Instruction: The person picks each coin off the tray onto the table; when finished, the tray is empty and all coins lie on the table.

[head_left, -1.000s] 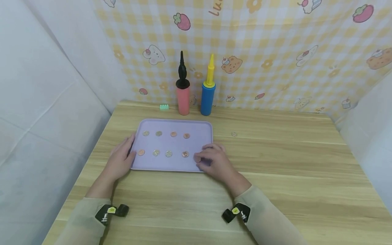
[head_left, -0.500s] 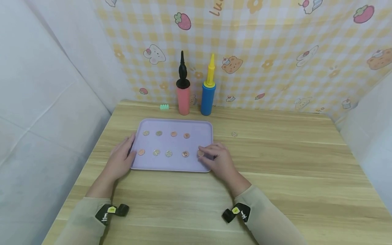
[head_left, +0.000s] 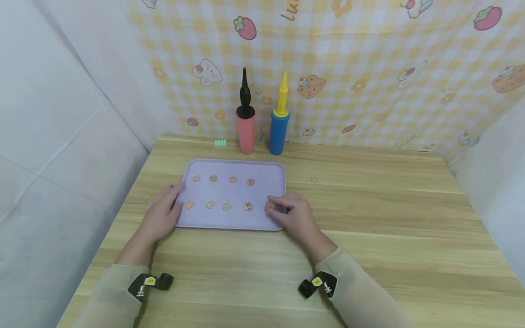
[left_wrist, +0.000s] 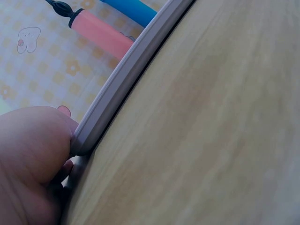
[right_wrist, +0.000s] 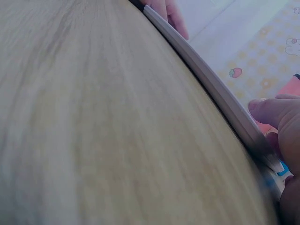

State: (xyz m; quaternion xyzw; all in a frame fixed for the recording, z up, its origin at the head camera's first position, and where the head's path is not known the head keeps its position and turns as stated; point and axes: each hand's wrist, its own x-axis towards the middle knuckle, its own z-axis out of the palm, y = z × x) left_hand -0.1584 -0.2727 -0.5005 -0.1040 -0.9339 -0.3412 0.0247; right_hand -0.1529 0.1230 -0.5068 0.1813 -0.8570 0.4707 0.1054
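Right fingers (head_left: 283, 201) pinch round metal coin (head_left: 269, 206); straight left fingers (head_left: 168, 194) touch smooth, soft-cornered lilac tray (head_left: 229, 219).

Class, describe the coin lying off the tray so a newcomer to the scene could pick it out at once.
Find the lilac tray on the table. Look right of it, level with its far row of coins. The silvery coin there is the only one lying directly on the table.
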